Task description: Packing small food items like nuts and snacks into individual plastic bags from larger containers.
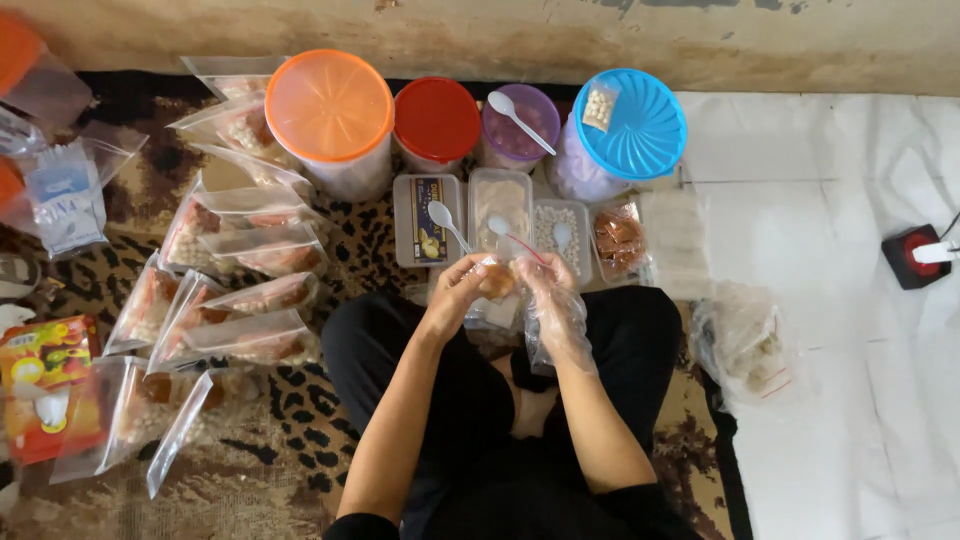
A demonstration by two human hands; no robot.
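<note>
I sit cross-legged on the floor. My left hand (455,295) is bare and pinches the top of a small clear zip bag (497,283) with brownish food inside. My right hand (548,300) wears a loose clear plastic glove and holds the same bag from the right. Both hands meet above my knees, just in front of a row of small rectangular tubs (500,205) with white spoons (445,222) in them.
Round jars stand behind the tubs: orange lid (329,105), red lid (436,120), purple (518,128), blue lid (630,123). Several filled clear bags (250,290) lie on the leopard-print mat at left. A bag of packets (745,345) and a red plug adapter (915,255) are on white sheeting, right.
</note>
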